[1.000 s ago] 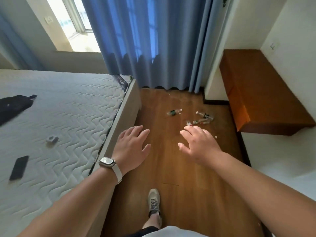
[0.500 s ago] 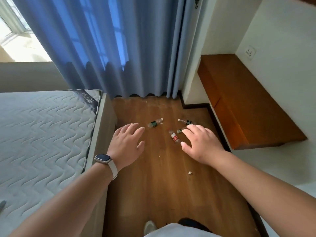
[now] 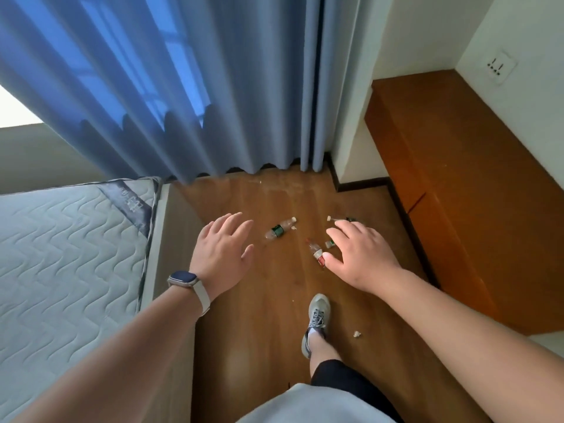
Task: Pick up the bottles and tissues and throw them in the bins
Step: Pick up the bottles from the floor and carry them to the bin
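I see a green-labelled bottle [image 3: 280, 228] and a red-labelled bottle [image 3: 316, 252] lying on their sides on the floor [image 3: 268, 300], a tissue scrap [image 3: 356, 334] nearer.

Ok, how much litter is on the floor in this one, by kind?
Bottles: 4, namely the green-label bottle, the red-label bottle, and the capped bottle and bottle end, both partly behind the right hand.
Tissue scraps: 2, the near scrap and the far scrap.
Total: 6 visible.
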`<state>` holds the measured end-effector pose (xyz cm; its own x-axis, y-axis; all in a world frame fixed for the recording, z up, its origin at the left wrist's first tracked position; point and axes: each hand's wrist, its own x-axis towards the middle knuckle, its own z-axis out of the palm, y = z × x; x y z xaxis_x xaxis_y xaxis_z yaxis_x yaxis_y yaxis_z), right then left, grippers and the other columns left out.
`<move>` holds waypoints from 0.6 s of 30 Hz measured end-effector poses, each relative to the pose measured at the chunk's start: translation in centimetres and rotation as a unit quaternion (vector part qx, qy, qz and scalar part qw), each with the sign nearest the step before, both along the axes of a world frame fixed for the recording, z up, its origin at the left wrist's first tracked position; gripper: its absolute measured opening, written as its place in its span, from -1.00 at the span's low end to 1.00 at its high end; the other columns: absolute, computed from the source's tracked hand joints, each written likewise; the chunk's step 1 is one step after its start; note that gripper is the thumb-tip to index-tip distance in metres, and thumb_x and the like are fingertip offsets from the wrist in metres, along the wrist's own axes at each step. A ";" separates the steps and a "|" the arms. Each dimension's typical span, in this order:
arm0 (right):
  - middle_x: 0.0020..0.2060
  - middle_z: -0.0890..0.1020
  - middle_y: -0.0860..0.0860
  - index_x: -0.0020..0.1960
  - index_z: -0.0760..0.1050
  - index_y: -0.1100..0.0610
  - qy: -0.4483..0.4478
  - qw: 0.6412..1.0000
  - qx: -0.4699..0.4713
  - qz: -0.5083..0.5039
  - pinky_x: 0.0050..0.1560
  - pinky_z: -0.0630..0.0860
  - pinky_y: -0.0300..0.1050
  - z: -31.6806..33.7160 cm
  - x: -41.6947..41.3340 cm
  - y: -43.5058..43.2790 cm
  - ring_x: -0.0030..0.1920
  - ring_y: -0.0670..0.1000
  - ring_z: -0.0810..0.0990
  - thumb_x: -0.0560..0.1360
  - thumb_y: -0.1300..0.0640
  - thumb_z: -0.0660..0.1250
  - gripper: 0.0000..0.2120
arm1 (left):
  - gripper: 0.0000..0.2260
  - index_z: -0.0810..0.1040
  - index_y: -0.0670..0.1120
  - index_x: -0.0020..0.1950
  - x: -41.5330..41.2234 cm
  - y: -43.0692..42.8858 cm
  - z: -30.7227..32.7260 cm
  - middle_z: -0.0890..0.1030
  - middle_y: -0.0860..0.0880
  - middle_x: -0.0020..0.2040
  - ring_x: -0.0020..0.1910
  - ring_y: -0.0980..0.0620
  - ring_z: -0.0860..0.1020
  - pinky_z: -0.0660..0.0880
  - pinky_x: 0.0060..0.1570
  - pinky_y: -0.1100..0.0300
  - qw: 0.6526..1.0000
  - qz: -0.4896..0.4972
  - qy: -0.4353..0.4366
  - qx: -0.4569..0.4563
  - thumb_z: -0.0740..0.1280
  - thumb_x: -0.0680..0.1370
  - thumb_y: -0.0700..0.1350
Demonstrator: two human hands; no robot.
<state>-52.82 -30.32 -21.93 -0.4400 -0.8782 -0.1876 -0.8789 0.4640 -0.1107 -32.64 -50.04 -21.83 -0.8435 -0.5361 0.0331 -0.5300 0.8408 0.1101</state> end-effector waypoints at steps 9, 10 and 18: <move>0.48 0.28 0.00 0.47 0.27 0.03 -0.059 0.998 0.012 0.011 0.42 0.23 0.06 -1.5 -14.2 -9.5 0.46 0.06 0.24 0.58 -0.22 0.03 -0.45 | -0.55 0.39 0.02 0.43 -13.7 -8.4 -0.6 0.41 -0.03 0.44 0.45 -0.11 0.32 0.25 0.41 -0.08 0.998 0.009 -0.060 0.027 0.29 0.55 0.07; 0.47 0.29 0.00 0.47 0.27 0.02 -0.062 0.998 0.013 0.006 0.41 0.25 0.06 -1.8 -15.2 -10.1 0.46 0.06 0.25 0.58 -0.22 0.03 -0.46 | -0.55 0.39 0.00 0.43 -14.8 -9.1 -0.6 0.41 -0.04 0.44 0.45 -0.12 0.33 0.25 0.41 -0.09 0.998 0.008 -0.060 0.030 0.30 0.55 0.07; 0.44 0.32 -0.01 0.41 0.32 0.00 -0.088 0.994 0.048 -0.032 0.38 0.32 0.12 -5.9 -19.7 -13.1 0.44 0.07 0.28 0.56 -0.24 0.02 -0.48 | -0.51 0.30 0.07 0.49 -21.5 -14.9 -3.7 0.35 -0.02 0.49 0.49 -0.11 0.25 0.21 0.44 -0.09 0.993 0.004 -0.089 0.074 0.26 0.56 0.07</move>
<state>-72.49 -43.43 -27.82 -0.4472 -0.8241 -0.3476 -0.8184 0.5339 -0.2128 -54.10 -64.99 -25.58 -0.8245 -0.5310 -0.1955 -0.5590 0.8179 0.1358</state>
